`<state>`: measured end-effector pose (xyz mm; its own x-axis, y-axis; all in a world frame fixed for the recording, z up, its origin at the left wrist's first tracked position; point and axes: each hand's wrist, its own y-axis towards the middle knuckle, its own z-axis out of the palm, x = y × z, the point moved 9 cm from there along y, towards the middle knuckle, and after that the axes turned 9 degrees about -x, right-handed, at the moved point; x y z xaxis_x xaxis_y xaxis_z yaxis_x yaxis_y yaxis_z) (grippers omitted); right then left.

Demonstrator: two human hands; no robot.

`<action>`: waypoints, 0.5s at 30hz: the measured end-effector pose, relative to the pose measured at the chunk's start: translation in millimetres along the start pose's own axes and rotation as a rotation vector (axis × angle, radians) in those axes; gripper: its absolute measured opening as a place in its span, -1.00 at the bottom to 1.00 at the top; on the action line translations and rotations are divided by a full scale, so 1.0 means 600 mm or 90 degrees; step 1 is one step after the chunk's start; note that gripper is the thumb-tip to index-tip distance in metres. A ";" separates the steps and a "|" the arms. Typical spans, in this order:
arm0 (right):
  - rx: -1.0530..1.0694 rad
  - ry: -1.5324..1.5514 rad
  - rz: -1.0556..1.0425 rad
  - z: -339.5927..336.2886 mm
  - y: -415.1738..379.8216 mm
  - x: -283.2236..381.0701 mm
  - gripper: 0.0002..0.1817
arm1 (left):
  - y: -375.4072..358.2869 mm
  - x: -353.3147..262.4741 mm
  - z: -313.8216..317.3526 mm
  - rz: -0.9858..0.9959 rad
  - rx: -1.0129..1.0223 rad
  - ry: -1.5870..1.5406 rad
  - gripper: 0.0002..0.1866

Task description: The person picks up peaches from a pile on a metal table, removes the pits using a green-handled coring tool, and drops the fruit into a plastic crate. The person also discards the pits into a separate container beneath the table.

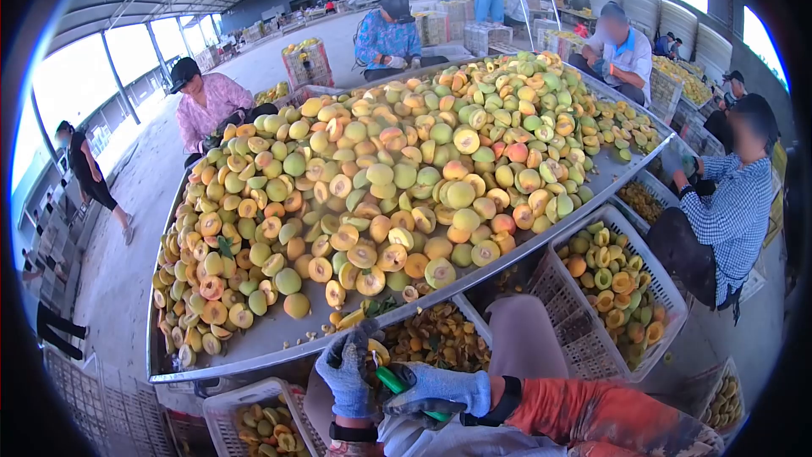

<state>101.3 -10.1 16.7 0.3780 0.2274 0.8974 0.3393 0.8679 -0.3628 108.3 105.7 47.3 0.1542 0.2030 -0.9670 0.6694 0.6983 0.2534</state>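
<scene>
In a blue-grey glove, my left hand [345,374] is closed around a piece of yellow fruit [379,352], just below the near edge of the metal table. My right hand [447,391], gloved alike, grips a tool with a green handle [392,380]; its working end is at the fruit, mostly hidden by the fingers. Both hands are close together over my lap. Beyond them a big heap of yellow-green stone fruit [381,175], many cut in half, covers the sloping metal table [292,340]. A crate of fruit scraps [436,340] stands under the edge near my hands.
A white crate of halved fruit [664,275] is on my right, another crate [222,406] to my left. The table's raised metal rim [507,264] runs before me. Several people sit around the table, including one in a checked shirt [727,211] on the right.
</scene>
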 end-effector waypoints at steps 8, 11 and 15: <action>-0.018 -0.067 -0.031 -0.002 -0.004 0.013 -0.57 | 0.006 -0.038 0.026 0.069 0.008 -0.039 -0.77; -0.050 0.090 0.049 -0.004 -0.008 -0.002 -0.67 | -0.003 0.029 0.017 -0.136 0.036 -0.114 -0.70; -0.056 0.235 0.057 0.005 -0.012 -0.009 -0.74 | -0.002 0.065 0.016 -0.128 0.047 -0.085 -0.68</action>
<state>94.2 -16.2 15.5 0.6884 0.1122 0.7166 0.3575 0.8072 -0.4698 120.6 106.4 9.0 0.1042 -0.0306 -0.9941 0.7469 0.6625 0.0579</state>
